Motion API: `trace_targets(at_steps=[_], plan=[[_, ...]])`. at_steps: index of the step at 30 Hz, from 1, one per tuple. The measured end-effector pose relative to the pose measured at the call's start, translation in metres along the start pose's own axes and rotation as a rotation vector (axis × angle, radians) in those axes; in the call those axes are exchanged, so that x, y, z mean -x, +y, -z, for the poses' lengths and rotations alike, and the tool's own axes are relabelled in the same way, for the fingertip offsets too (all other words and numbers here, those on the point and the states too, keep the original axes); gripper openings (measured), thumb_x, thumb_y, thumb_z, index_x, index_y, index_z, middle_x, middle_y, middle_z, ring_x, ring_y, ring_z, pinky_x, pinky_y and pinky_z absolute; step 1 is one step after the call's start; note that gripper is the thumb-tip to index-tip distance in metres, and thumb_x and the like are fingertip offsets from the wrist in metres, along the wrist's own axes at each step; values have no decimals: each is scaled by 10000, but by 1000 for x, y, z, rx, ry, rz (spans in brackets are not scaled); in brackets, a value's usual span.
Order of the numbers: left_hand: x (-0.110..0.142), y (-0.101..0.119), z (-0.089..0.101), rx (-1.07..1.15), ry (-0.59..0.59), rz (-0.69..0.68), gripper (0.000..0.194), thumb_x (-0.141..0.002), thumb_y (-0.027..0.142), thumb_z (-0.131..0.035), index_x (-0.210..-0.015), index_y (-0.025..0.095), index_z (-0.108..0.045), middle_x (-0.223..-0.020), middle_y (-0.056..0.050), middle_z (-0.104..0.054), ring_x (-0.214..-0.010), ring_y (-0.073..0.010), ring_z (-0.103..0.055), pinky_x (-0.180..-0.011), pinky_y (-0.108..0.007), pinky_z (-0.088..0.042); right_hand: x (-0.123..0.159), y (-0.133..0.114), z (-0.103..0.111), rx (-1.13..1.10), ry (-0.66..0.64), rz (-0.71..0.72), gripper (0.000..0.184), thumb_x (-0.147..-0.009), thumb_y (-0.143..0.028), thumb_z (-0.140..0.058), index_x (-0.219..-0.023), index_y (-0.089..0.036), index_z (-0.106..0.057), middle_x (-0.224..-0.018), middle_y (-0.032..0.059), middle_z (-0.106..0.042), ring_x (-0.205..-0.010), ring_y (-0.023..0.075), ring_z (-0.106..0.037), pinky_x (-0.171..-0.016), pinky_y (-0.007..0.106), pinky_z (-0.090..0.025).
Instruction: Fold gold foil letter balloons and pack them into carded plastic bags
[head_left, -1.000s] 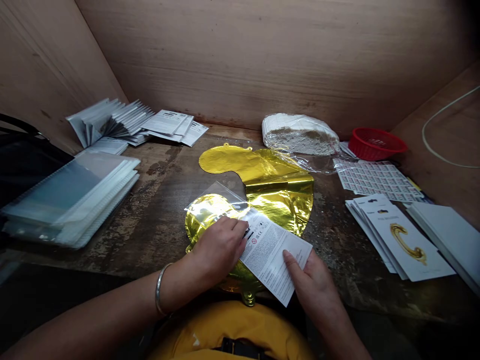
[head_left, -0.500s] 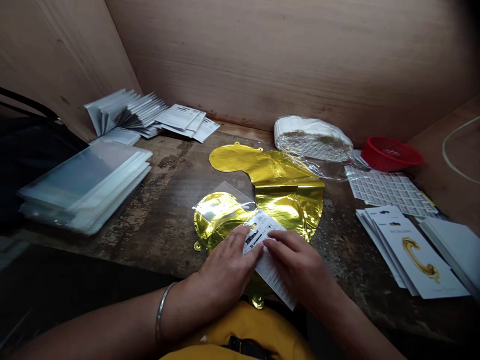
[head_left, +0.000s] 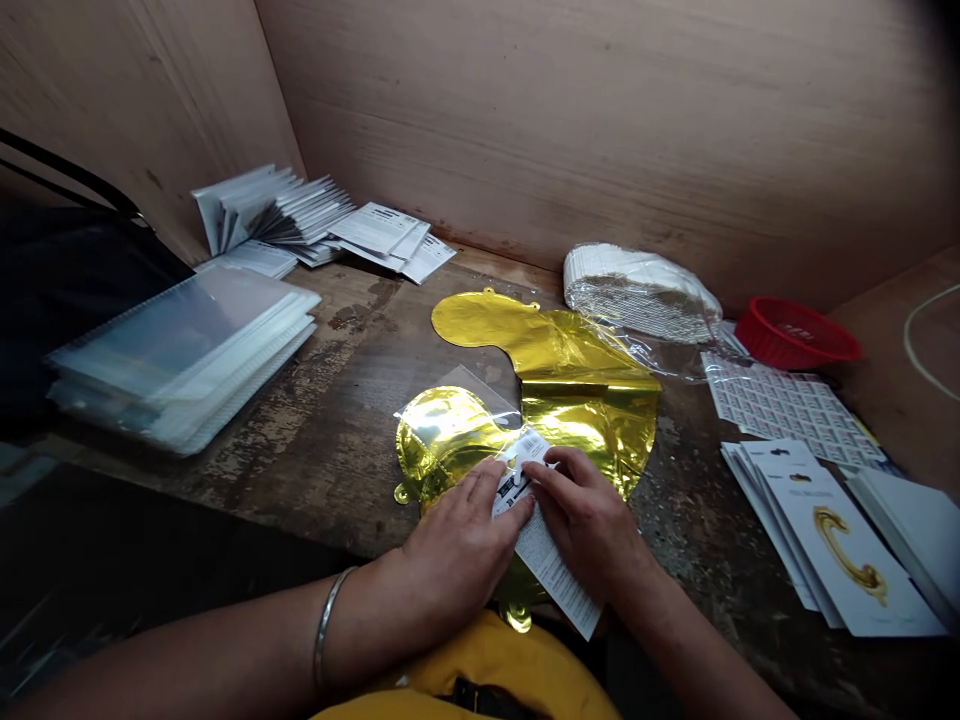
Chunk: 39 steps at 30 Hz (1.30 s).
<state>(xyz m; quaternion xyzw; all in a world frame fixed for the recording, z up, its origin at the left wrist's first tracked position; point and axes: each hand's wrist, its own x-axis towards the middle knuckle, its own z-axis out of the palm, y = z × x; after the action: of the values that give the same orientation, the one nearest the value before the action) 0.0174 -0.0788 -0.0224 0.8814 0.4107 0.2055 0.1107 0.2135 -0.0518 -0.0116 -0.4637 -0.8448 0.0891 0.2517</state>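
A printed card (head_left: 559,580) with a hang hole lies slanted over a flat gold foil balloon (head_left: 585,400). My left hand (head_left: 469,530) holds the card's left side, thumb on its face and fingers near the hole. My right hand (head_left: 581,510) is on its upper right, fingertips pinched together close to the hole. A small white bit shows at these fingertips, too small to name. Part of a clear plastic sheet or bag (head_left: 469,385) shows on the balloon's left lobe. The balloon's lower part is hidden by my hands and the card.
Clear plastic bags (head_left: 187,340) are stacked at left, folded cards (head_left: 300,215) behind. At right are a wrapped white stack (head_left: 637,290), a red basket (head_left: 799,335), a sticker sheet (head_left: 795,405) and cards picturing a gold C (head_left: 832,540). Wooden panels (head_left: 562,130) enclose the table.
My right fingertips have moved up the card toward the hang hole and drawn together in a pinch. My left hand stays on the card. The whole view has shifted slightly.
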Motion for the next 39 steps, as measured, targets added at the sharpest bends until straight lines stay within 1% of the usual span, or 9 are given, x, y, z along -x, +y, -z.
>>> trace_targets(at_steps=[4, 7, 10, 15, 19, 22, 26, 34, 39], plan=[[-4, -1, 4, 34, 37, 10, 360, -881, 147, -530, -1241, 131, -534, -1322, -209, -487, -1232, -325, -505, -998, -465, -483, 0, 0, -1, -1, -16, -2, 275, -933, -125, -474, -1157, -168, -626, -1108, 127, -532, -911, 207, -587, -796, 365, -544], [-13, -4, 8, 94, 48, 81, 309, -877, 166, -547, -1179, 106, -526, -1160, -157, -592, -1082, -268, -583, -937, -412, -524, 0, 0, -2, 6, -12, -4, 257, -929, -122, -481, -1135, -169, -627, -1109, 128, -530, -913, 210, -584, -797, 370, -537], [-22, -6, 10, 101, 48, 149, 255, -881, 183, -561, -1128, 134, -521, -1053, -108, -631, -989, -243, -601, -893, -402, -534, 0, 0, -2, 2, 1, 7, 235, -928, -120, -483, -1109, -171, -623, -1077, 123, -540, -933, 215, -577, -801, 375, -532], [-30, -10, 6, 53, 30, 183, 185, -890, 109, -491, -1061, 161, -540, -973, -86, -651, -922, -236, -616, -834, -398, -542, 1, 1, -1, 3, 1, 75, 222, -921, -112, -486, -1064, -185, -640, -1087, 124, -551, -955, 221, -576, -791, 369, -535], [-28, -10, 6, 108, 72, 179, 202, -882, 175, -540, -1084, 170, -539, -1016, -82, -639, -959, -232, -603, -879, -391, -522, 2, 3, -2, 9, 14, 131, 226, -923, -127, -504, -1065, -185, -670, -1093, 126, -564, -897, 204, -600, -758, 347, -551], [-25, -7, 7, 169, 96, 188, 358, -816, 240, -638, -1147, 161, -527, -1086, -95, -615, -1029, -248, -571, -941, -405, -494, 2, 2, -2, 15, 24, 127, 238, -927, -138, -505, -1086, -195, -673, -1091, 125, -580, -918, 211, -606, -775, 354, -558], [-23, -5, 7, 198, 83, 186, 442, -794, 227, -647, -1208, 152, -513, -1134, -101, -608, -1069, -257, -545, -982, -420, -463, 2, 2, -3, 48, 21, 133, 257, -930, -138, -504, -1119, -182, -671, -1117, 145, -589, -972, 240, -599, -804, 386, -556], [-29, -7, 8, 184, 87, 217, 350, -816, 177, -610, -1158, 141, -546, -1081, -93, -626, -1024, -256, -547, -942, -417, -478, 1, 6, -6, 44, -28, 128, 381, -915, -83, -497, -1269, -187, -593, -1183, 152, -522, -1039, 250, -549, -855, 404, -527], [-29, -7, 5, 109, 73, 208, 295, -854, 103, -515, -1143, 156, -546, -1052, -87, -634, -1014, -243, -568, -924, -406, -495, -2, 2, -3, 44, -84, 103, 361, -915, -95, -501, -1250, -180, -604, -1141, 150, -520, -1009, 256, -542, -839, 420, -521]])
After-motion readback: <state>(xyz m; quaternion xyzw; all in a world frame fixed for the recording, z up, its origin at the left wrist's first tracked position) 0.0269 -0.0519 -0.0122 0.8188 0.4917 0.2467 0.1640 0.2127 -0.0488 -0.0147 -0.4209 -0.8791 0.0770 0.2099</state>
